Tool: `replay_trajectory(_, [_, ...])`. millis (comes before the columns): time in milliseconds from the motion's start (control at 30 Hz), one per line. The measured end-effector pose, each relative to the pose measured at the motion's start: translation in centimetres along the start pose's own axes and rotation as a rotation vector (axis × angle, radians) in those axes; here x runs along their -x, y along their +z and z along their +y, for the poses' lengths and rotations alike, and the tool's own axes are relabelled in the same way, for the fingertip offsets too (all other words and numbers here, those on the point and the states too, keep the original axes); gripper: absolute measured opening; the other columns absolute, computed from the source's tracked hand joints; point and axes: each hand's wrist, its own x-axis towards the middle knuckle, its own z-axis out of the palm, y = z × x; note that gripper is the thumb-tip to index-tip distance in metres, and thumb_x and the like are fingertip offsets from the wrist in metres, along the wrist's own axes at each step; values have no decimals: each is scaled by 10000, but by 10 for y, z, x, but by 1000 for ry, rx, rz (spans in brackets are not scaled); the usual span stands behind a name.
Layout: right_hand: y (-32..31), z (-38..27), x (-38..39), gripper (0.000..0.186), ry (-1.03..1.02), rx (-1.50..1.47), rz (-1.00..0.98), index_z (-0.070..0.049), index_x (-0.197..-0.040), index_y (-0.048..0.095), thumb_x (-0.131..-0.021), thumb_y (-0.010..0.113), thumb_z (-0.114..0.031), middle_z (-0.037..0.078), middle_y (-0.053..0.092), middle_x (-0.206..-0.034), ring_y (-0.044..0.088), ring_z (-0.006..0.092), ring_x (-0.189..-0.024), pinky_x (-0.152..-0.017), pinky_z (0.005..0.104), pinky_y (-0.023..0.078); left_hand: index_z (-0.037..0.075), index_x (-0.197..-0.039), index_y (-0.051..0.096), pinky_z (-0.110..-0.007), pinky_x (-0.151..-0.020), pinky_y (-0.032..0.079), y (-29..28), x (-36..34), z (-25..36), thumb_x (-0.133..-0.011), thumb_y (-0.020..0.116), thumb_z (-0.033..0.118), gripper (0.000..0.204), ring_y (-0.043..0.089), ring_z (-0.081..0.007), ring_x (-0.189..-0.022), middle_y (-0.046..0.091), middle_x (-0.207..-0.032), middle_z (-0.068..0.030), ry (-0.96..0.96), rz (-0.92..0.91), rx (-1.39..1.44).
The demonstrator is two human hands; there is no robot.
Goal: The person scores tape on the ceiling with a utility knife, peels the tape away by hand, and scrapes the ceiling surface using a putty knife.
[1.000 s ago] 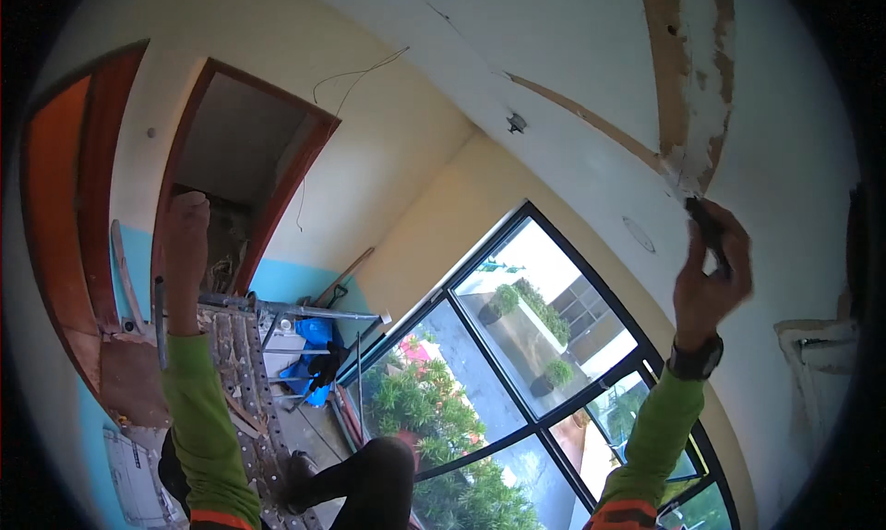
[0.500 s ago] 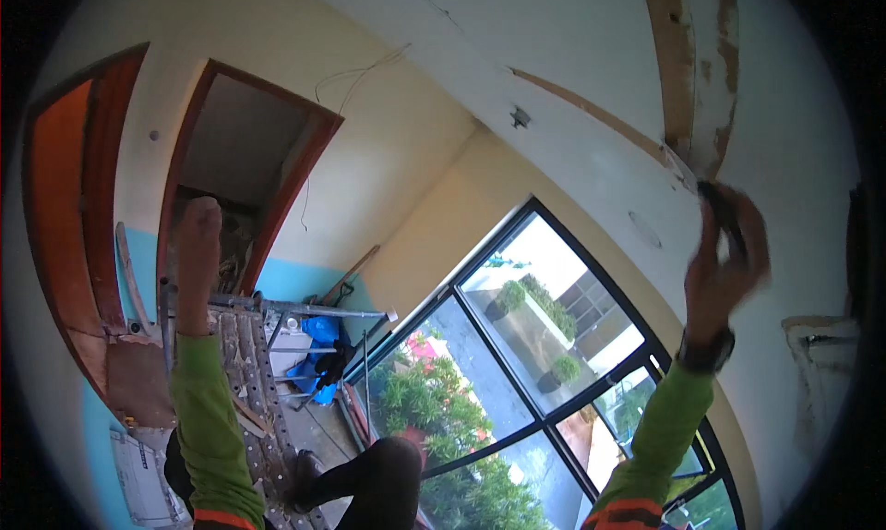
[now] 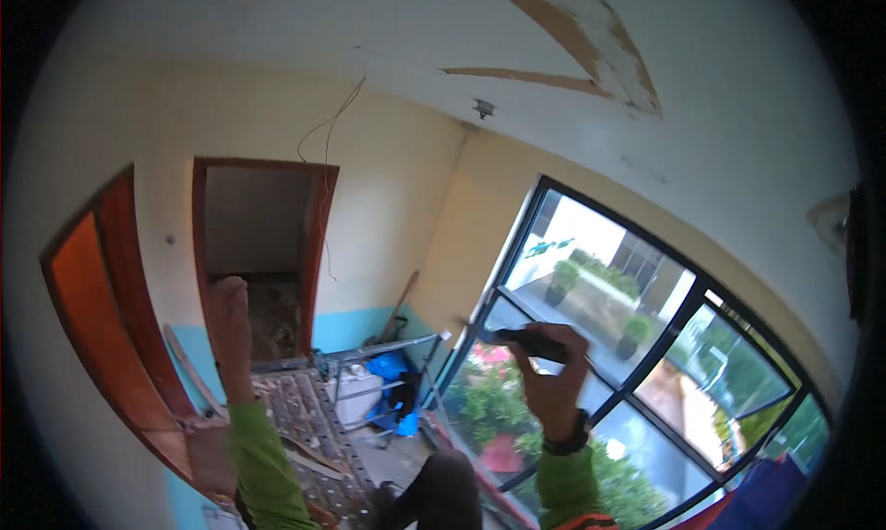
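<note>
My right hand [image 3: 556, 382], with a dark band at its wrist, is closed around the dark handle of a scraper [image 3: 540, 343]. The scraper's front end points left and is blurred, in front of the big window. Raised on the left, my left hand [image 3: 231, 327] is closed in a fist before the doorway; anything inside it is hidden. Above, the pale ceiling [image 3: 388, 22] carries a wide brown strip [image 3: 554, 31] with ragged whitish patches. A narrower brown strip [image 3: 517, 76] meets it at an angle. Both hands are apart from the ceiling.
Below me is a perforated metal platform [image 3: 314, 410] with wood scraps on it. Metal frame rails [image 3: 378, 348] stand at its far end, near blue plastic sheeting [image 3: 392, 368]. Loose wires [image 3: 329, 128] hang from the ceiling. A black-framed window [image 3: 628, 391] fills the right side.
My right hand has come down from the ceiling strip, bringing the scraper in front of the window. My view has tilted lower and levelled. My left hand stays raised and closed.
</note>
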Motion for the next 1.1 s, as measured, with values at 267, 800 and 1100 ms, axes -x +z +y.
replay_trajectory(267, [171, 18, 148, 514, 669, -454, -343, -56, -1140, 465, -763, 755, -253, 192, 627, -850, 625, 383, -783, -663, 437, 486, 28, -1082, 596, -322, -822, 467, 34, 11, 154, -872, 572, 26, 211, 592, -224, -918, 603, -1005, -112, 454, -318, -27])
replay_trajectory(800, [208, -45, 187, 489, 535, -666, -856, -65, -1167, 428, -786, 678, -243, 236, 612, -904, 610, 438, -841, -679, 520, 489, -30, -1263, 455, -436, -921, 443, 213, -57, 367, -830, 605, 86, 473, 487, -333, -1121, 489, -1213, -193, 1680, -102, -774])
replay_trajectory(1100, [220, -37, 195, 650, 467, -741, -734, -46, -1230, 370, -736, 728, -271, 240, 639, -811, 620, 447, -754, -638, 524, 480, 39, -1195, 520, -436, -963, 406, 222, -96, 348, -774, 629, 157, 450, 508, -279, -1130, 535, -1199, -134, 1863, -137, -1066])
